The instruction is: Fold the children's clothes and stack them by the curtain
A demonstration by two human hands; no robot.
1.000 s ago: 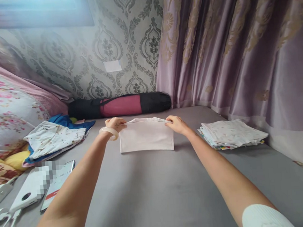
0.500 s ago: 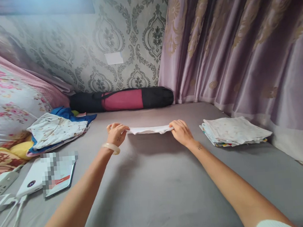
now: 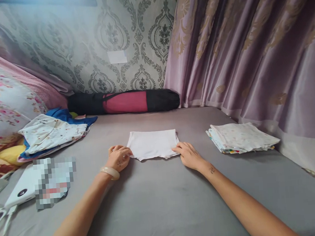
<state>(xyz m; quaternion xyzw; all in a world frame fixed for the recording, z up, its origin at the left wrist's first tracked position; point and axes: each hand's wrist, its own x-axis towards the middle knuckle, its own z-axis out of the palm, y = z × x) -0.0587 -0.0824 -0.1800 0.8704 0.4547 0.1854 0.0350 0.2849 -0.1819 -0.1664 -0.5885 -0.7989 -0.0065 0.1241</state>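
Blurred patch [image 3: 53,180] left, unreadable. Left hand [image 3: 119,158] and right hand [image 3: 189,155] pinching cloth's [image 3: 152,144] near corners; stack [image 3: 241,137] right.

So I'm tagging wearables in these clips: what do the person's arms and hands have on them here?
The left hand has a pale, smooth bangle round its wrist. The right hand is bare, with a small dark mark just past the wrist, too small to make out. Both forearms are bare; no sleeves, rings or watch show.
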